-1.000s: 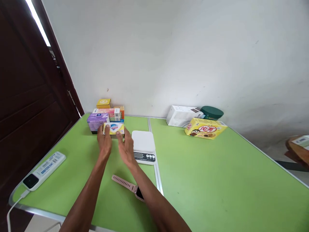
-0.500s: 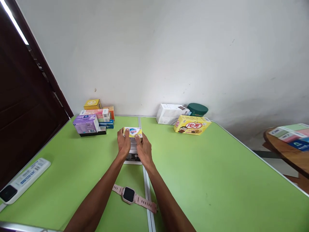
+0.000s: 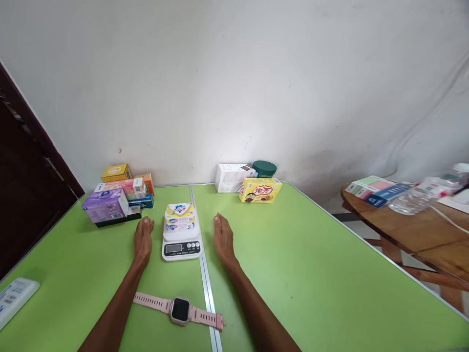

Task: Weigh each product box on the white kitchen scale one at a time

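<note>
A yellow and white soap box [image 3: 180, 215] lies on top of a small white kitchen scale [image 3: 181, 240] on the green table [image 3: 293, 254]. My left hand [image 3: 142, 238] lies flat on the table just left of the scale, fingers stretched out, holding nothing. Right of the scale my right hand [image 3: 223, 236] rests flat as well, fingers together and extended, empty. Neither hand touches the scale or the box.
A stack of small boxes [image 3: 117, 193] stands at the back left. A white box [image 3: 232, 177], a green round tin [image 3: 264, 168] and a yellow snack box [image 3: 260, 189] are at the back. A pink smartwatch [image 3: 179, 310] lies near me. A power strip [image 3: 14, 298] is far left; a wooden table [image 3: 410, 220] stands at right.
Both hands carried the soap box from the stack to the scale, set it down and let go. They now rest flat on either side of the scale.
</note>
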`<state>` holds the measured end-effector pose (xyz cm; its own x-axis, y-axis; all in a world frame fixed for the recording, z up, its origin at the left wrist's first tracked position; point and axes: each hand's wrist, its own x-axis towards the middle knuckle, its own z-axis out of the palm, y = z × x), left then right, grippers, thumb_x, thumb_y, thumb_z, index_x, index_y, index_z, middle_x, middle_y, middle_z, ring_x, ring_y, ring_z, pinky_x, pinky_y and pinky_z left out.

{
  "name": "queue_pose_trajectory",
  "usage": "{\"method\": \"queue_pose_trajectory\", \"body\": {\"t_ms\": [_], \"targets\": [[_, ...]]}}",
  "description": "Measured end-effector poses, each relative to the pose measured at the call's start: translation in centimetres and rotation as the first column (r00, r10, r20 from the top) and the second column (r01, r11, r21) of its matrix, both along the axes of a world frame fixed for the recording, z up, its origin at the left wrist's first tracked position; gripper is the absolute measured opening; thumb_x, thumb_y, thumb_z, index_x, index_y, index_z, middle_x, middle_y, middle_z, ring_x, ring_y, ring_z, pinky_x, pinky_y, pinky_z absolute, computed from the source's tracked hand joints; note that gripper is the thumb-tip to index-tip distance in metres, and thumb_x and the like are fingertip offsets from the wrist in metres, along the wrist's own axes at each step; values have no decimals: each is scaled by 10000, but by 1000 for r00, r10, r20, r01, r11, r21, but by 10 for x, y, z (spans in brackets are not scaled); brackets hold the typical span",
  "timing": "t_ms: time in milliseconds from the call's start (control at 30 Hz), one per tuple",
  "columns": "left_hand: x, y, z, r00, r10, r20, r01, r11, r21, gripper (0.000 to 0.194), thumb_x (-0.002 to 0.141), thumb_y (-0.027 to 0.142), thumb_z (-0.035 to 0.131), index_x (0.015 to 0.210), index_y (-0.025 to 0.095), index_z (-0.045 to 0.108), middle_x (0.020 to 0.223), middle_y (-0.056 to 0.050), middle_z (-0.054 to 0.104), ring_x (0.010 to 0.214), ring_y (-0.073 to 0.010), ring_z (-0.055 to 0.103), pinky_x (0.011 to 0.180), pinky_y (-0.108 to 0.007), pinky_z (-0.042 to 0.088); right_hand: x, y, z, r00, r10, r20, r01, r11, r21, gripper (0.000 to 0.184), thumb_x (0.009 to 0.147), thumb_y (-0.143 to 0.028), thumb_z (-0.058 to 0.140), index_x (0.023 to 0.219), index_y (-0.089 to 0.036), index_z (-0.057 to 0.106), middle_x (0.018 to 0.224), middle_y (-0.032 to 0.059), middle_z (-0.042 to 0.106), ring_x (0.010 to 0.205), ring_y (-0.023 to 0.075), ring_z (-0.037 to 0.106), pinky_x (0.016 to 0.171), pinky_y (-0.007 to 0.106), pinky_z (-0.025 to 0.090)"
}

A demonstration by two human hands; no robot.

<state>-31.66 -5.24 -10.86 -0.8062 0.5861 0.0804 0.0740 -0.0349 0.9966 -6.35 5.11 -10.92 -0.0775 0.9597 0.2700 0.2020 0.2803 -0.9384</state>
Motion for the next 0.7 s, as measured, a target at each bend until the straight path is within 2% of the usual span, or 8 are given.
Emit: {"method": "queue_pose_trajectory", "body": {"t_ms": [100, 367, 567, 700], "targets": [[1, -4, -6, 996, -31, 84, 30, 999, 17, 645, 983, 735, 569, 1299, 177, 638, 1407, -218, 706, 1276, -318, 748, 1214, -501, 520, -4, 2, -7, 999, -5, 40, 3, 999, 44, 884, 996, -833, 382, 1419, -117, 682, 1407, 285, 694, 1322, 416, 662, 1196, 642, 471], [-1, -3, -11, 999, -34, -6, 34, 999, 5, 703, 937, 824, 557, 1223, 189, 654, 1296, -191, 751, 1174, -308, 784, 1157, -507, 563, -6, 4, -18, 1000, 11, 22, -12, 998, 66, 804, 997, -773, 448, 1412, -126, 683, 1366, 256, 717, 1256, 382, 702, 1143, 594, 526], [1, -3, -7, 1000, -2, 19, 2, 1000, 16, 613, 961, 758, 580, 1168, 188, 664, 1255, -183, 759, 1162, -301, 783, 1150, -502, 568, -7, 7, -23, 1000, 10, 12, -11, 999, 43, 746, 963, -716, 515, 1417, -150, 684, 1339, 222, 727, 1211, 358, 710, 1135, 584, 527], [5, -5, -2, 1000, -8, -4, 8, 1000, 9, 617, 966, 764, 564, 1159, 187, 670, 1230, -177, 761, 1163, -295, 783, 1146, -487, 569, -5, 7, -25, 1000, 17, 3, -17, 999, 35, 747, 939, -718, 552, 1428, -170, 681, 1370, 207, 718, 1217, 346, 704, 1154, 576, 515]]}}
